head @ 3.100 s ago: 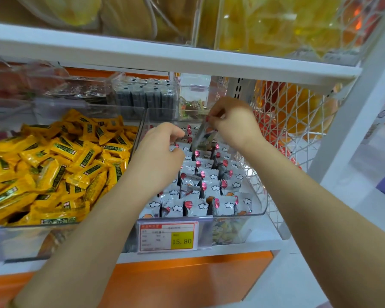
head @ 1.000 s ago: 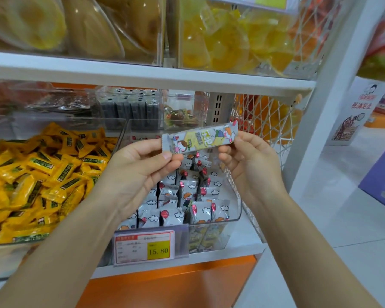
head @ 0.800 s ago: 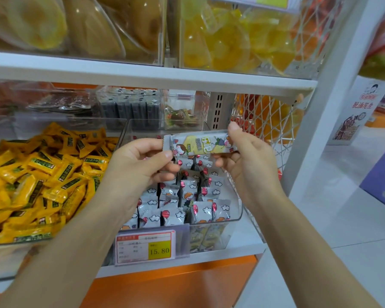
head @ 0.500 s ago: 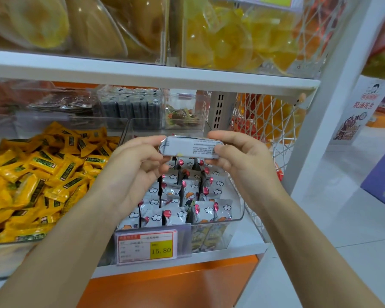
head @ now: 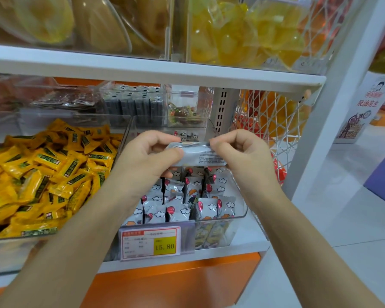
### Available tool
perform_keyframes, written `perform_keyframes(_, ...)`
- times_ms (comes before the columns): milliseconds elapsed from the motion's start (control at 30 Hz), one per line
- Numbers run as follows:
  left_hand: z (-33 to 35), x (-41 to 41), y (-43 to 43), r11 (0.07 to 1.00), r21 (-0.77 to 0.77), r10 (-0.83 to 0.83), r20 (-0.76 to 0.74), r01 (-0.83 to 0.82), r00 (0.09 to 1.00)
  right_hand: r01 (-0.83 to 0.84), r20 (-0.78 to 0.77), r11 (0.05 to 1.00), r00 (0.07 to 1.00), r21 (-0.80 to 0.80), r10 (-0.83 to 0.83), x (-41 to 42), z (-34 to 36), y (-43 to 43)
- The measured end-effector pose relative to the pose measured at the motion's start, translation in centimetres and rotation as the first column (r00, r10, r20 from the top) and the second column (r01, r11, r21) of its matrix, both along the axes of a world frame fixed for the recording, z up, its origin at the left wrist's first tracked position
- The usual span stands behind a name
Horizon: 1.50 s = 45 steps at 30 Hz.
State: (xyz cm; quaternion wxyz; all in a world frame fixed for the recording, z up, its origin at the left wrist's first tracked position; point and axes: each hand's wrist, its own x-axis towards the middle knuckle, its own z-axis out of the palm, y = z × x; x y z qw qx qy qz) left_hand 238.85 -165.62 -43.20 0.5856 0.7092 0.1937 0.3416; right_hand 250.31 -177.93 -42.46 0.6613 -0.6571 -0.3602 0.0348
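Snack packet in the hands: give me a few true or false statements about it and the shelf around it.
1. The left hand and the right hand both hold the snack packet. True.
2. The packet's cartoon front faces the camera. False: its pale side with small print shows.
3. The price tag reads 15.80. True.
4. The yellow packets lie right of the clear bin. False: they lie to its left.

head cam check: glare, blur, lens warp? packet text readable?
Head view: even, soft light, no hard shadows; glare streaks on the clear upper bins; wide-angle warp bows the shelf edge and tilts the white post; print on the packet pinched between left hand and right hand is too soft to read, the price tag reads 15.80.
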Motion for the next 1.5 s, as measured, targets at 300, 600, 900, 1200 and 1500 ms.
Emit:
perform_keyframes(300,-0.3,0.3,-0.1,0.989,0.099,0.117,-0.033,-0.113,0.993,0.034,0.086,0.999,0.996,-0.037,-0.031,-0.5,-0.5,0.3)
perform_keyframes(600,-0.4,0.6,0.0,0.985,0.0,0.172,-0.047,-0.172,0.984,-0.184,0.049,0.983,0.982,-0.025,0.185,-0.2,-0.3,0.1)
perform_keyframes(900,-0.1,2.3,-0.3,0.977,-0.21,-0.048,-0.008,0.046,0.999,-0.032,0.176,0.998,0.984,-0.062,0.043,1.3,0.6,0.3)
perform_keyframes(1200,-0.9,5.1,1.9,0.728,0.685,0.299,-0.345,0.021,0.89,0.228,0.02,0.972,0.973,0.057,-0.229,3.3,0.0,0.9)
perform_keyframes(1500,-2.8,7.3,2.0,0.568,0.746,0.356,-0.603,0.347,0.714,0.198,-0.064,0.979,0.979,0.055,-0.195,3.5,-0.6,1.5)
